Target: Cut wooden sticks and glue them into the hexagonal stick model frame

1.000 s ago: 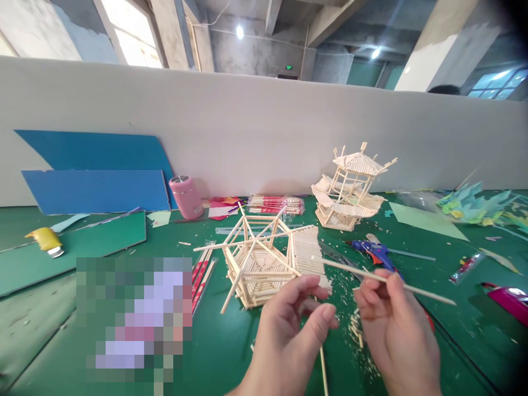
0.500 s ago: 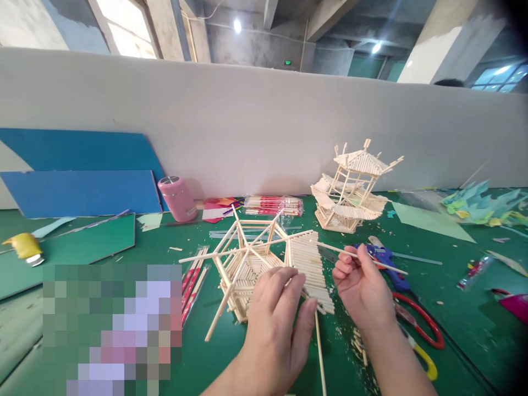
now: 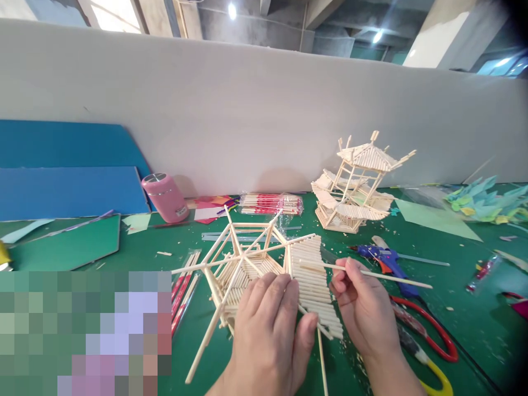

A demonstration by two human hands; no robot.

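Observation:
A half-built pavilion model (image 3: 231,275) of thin wooden sticks stands before me. Beams spread from its centre, and one roof panel (image 3: 311,269) of side-by-side sticks covers its right side. My left hand (image 3: 270,324) is over the front of the model, fingers curled onto it and thumb at the panel's lower edge; the fingertips' contact is partly hidden. Between thumb and fingers, my right hand (image 3: 363,302) pinches a long thin wooden stick (image 3: 396,278). The stick's left end lies over the panel. Another stick (image 3: 322,357) points toward me below the panel.
Behind stands a finished-looking stick pavilion (image 3: 355,192). To the right lie a blue glue gun (image 3: 383,261), red-handled scissors (image 3: 445,341) and a yellow-handled tool (image 3: 437,379). A pink cup (image 3: 165,198) and packed sticks (image 3: 270,203) are at the back, with blue boards (image 3: 66,192) at left.
The right hand's stick has moved left and down, so its end now overlaps the roof panel. My left hand stays on the model. The view has shifted slightly.

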